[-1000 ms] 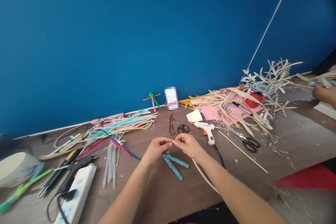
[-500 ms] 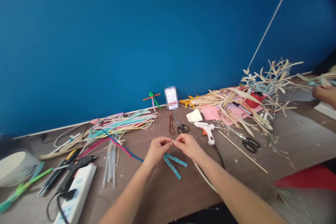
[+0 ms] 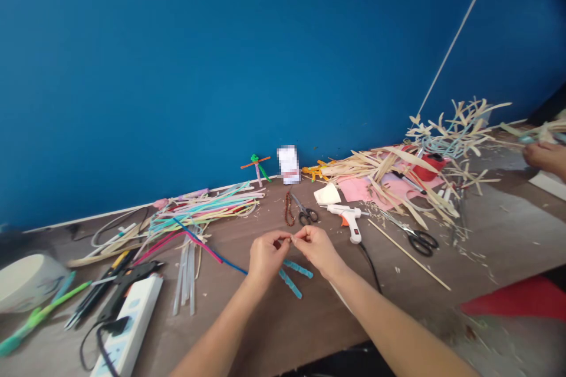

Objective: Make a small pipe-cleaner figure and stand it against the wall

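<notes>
My left hand and my right hand meet over the middle of the table, thumb and forefinger of each closed in a pinch, tips nearly touching. Below them hang two light-blue, bumpy twisted pipe-cleaner strands, like legs; their upper end is hidden by the fingers. A pale, thin pipe cleaner runs out from beneath my right hand and passes under the forearm. The tiny bit between the fingertips is too small to make out clearly. Just beyond the hands lie small scissors and a brown bead string.
A white glue gun, larger scissors and a thin stick lie right. Pipe cleaners, a power strip and a tape roll are left. A pipe-cleaner figure leans on the blue partition. Another person's hand shows far right.
The blue strands have shifted slightly left and up with my fingers. Less of the pale pipe cleaner shows beside my right forearm. Both hands keep their pinch.
</notes>
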Demonstrator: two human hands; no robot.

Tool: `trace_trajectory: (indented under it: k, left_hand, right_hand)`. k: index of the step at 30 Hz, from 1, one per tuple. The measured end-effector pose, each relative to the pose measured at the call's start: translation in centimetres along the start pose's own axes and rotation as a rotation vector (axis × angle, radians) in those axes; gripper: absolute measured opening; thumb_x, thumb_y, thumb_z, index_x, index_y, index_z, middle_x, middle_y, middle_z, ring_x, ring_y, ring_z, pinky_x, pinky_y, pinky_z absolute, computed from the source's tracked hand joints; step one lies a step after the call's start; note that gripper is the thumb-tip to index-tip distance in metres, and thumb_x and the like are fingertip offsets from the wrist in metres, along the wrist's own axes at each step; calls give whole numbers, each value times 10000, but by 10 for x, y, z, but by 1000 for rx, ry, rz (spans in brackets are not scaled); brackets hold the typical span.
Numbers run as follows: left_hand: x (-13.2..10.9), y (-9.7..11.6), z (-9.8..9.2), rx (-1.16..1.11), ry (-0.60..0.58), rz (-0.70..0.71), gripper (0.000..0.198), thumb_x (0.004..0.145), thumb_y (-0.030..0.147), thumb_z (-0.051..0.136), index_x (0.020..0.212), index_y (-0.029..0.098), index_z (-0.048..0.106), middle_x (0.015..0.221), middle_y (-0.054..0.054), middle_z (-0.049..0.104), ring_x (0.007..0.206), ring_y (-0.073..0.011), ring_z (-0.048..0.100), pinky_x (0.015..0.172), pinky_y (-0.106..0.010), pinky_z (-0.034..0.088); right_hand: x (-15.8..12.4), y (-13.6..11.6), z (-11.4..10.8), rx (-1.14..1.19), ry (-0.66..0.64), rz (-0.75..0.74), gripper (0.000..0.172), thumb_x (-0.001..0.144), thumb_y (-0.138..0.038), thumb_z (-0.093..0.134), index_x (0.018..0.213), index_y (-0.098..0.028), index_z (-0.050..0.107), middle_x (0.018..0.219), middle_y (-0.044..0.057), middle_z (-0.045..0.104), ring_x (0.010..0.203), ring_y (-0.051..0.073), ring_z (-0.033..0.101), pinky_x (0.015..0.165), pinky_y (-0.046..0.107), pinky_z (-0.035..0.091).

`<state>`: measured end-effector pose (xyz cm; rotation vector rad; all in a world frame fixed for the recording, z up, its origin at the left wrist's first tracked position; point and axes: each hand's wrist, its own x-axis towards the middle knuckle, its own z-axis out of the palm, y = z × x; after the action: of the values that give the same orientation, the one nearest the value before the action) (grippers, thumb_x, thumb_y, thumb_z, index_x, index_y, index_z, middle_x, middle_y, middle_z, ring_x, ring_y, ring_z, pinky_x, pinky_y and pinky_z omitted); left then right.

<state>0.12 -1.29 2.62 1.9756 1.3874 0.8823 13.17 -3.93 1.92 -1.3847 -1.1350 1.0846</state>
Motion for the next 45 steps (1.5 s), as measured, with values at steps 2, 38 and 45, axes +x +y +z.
trace_trajectory:
  k: [2,38,45]
  left_hand:
    - [0,1,-1,13,-1,0,199,681,235,497,738,175,678,573,-8,617,505,-108,485,498,-202,342]
    - [-3,20,-13,400,-88,165,195,703,214,486,756,237,671,701,-17,672,621,-140,567,557,-215,321]
    - [-2,22,-17,441,-158,211,203,677,177,480,730,219,671,666,-25,662,618,-142,558,546,-212,316]
  right_hand:
    - [1,-1,-2,-44,1,-24,100,646,-245,560,627,-151,533,527,-27,510,459,70,437,427,186,331]
    - [-21,-16,-16,-829,-12,-551,148,767,-125,432,656,-178,515,656,19,540,622,126,486,578,229,307]
    - [-18,-26,-25,-873,-101,-607,128,785,-120,437,733,-182,536,732,28,558,702,136,507,630,230,320]
